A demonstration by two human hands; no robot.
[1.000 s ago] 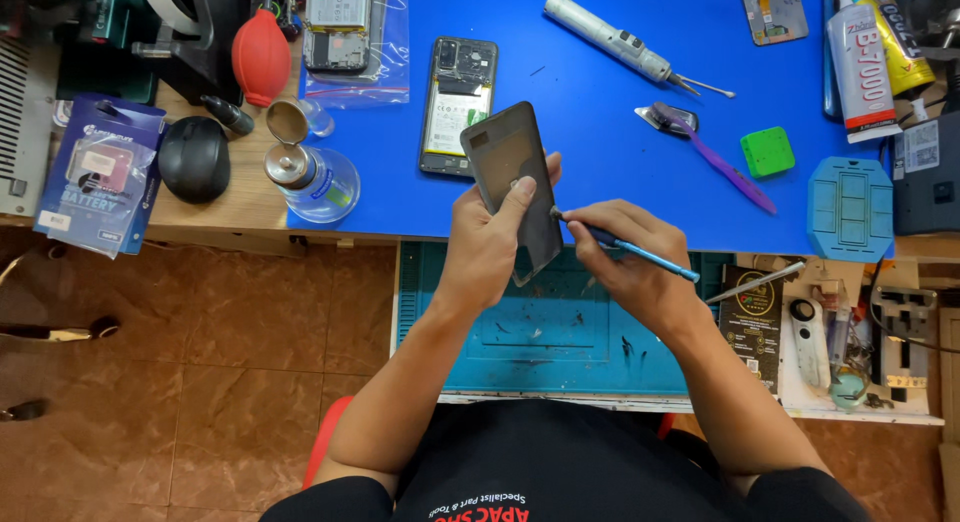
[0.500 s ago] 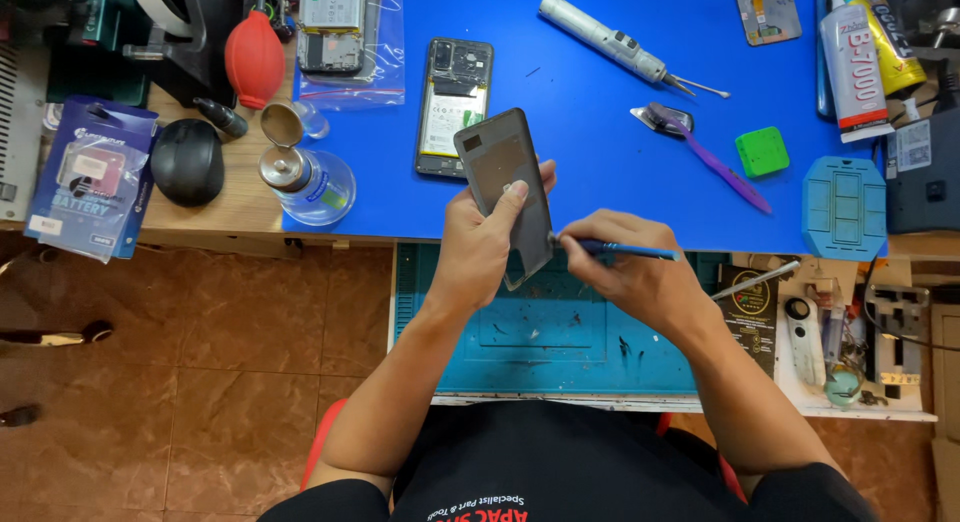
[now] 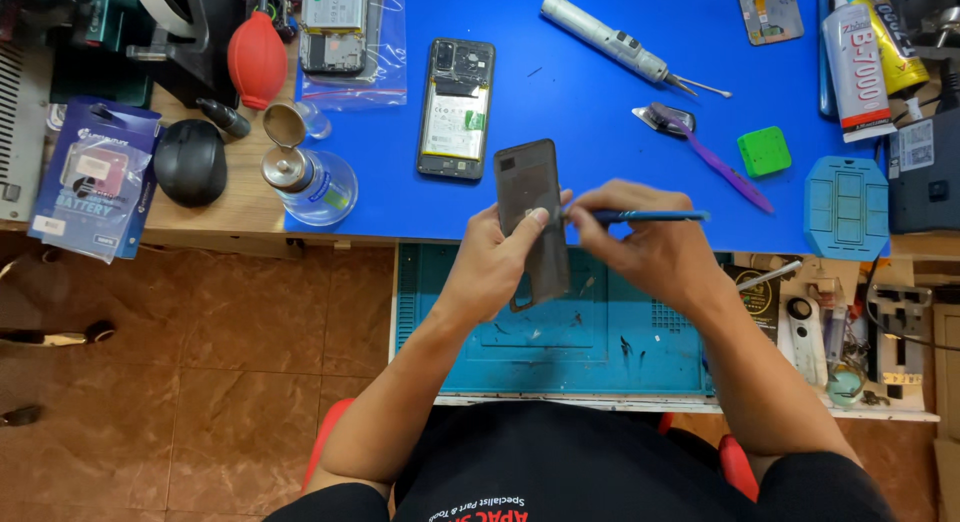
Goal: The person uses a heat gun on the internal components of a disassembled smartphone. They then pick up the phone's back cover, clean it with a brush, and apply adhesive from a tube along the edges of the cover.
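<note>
— Bench first: what covers it?

— Blue mat over a wooden desk, and a teal work mat on a lower shelf pulled out towards the person. Reddish-brown floor tiles show below the desk edge.

— And the hands?

— Left hand is closed around a dark phone back cover, held upright over the front edge of the blue mat and the teal one. Right hand pinches a thin blue-handled tool, lying level, its tip touching the cover's right edge by the left thumb.

— What lies on the blue mat?

— An opened phone with its battery showing, just beyond the cover. Further right, a grey electric screwdriver, a purple pry tool, a small green block and a pale blue tray with slots. Two glue tubes sit at the far right corner.

— The wooden side?

— A glass bottle with a metal pump top straddles the mat's edge. Near it a black mouse, a red rubber blower, a boxed battery pack and a clear bag of phone parts.
</note>
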